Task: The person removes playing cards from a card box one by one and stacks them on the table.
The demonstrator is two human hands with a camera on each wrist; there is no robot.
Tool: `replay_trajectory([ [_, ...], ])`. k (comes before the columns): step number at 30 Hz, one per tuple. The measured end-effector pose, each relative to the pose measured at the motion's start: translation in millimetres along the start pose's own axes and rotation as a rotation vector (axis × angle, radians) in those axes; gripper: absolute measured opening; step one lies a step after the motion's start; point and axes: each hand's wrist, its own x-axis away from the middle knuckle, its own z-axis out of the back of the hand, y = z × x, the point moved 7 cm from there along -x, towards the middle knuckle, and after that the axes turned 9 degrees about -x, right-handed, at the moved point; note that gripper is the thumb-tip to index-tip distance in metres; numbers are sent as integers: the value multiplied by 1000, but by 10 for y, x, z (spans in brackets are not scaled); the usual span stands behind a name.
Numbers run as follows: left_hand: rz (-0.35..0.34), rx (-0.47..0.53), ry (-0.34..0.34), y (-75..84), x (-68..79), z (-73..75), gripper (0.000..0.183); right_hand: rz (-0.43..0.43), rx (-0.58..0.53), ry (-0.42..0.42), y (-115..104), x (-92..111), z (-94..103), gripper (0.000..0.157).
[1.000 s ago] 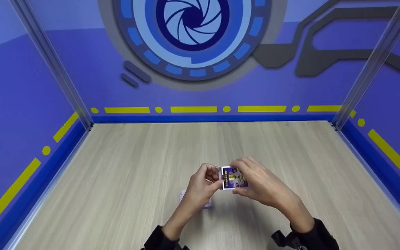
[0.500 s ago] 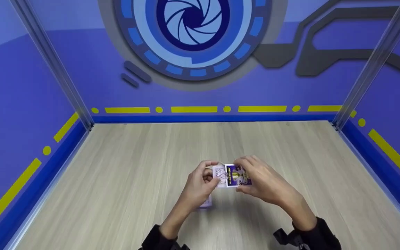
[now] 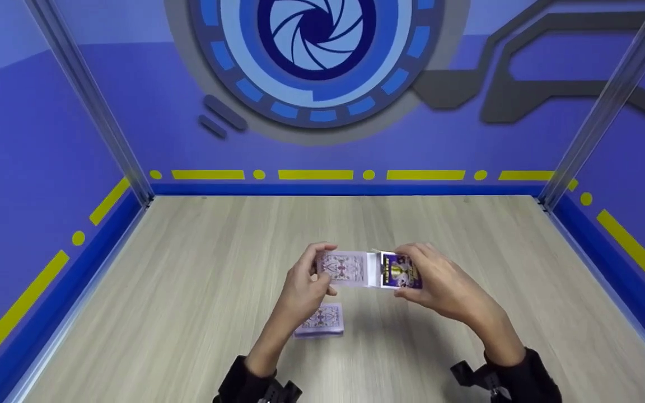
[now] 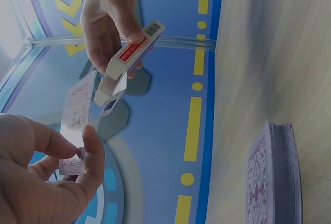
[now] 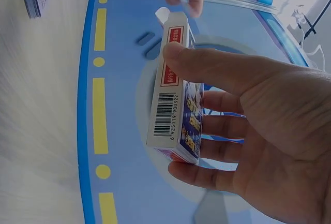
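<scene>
In the head view my left hand [image 3: 304,288] pinches a patterned playing card [image 3: 344,267] by its outer end, thumb on its face. The card looks thin in the left wrist view, where its far end stands near the mouth of the card box [image 4: 135,50]. My right hand [image 3: 443,282] grips that purple-and-white card box [image 3: 401,271], thumb on the barcode side and fingers behind. A white flap [image 4: 115,95] sticks out from the box's open end. Below my left hand a stack of playing cards [image 3: 322,319] lies face down on the table, partly covered by the wrist.
The wooden table [image 3: 233,246] is enclosed by blue printed walls [image 3: 277,154] with metal corner posts [image 3: 597,106]. Black wrist bands [image 3: 249,380] with small cameras sit on both forearms.
My left hand has moved left and slightly up, drawing the card out of the box so most of its back shows. My right hand has shifted a little right and up with the box.
</scene>
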Motion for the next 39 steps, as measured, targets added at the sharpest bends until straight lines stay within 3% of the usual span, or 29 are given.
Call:
replay_trajectory([
  [8,-16,-94,50,-18,-6,109,61,-35,-25,19,75,11,75,69],
  [15,106,-180,46,-121,-11,134,73,-54,-20,35,111,21,131,68],
  [21,135,-285,95,-124,4,145,73,-79,-22,35,135,36,157,69],
  [35,196,-379,70,-226,-21,193,70,-135,-53,52,235,93,294,68],
  [39,184,-424,52,-217,-39,236,68,-151,-50,59,273,112,348,68],
])
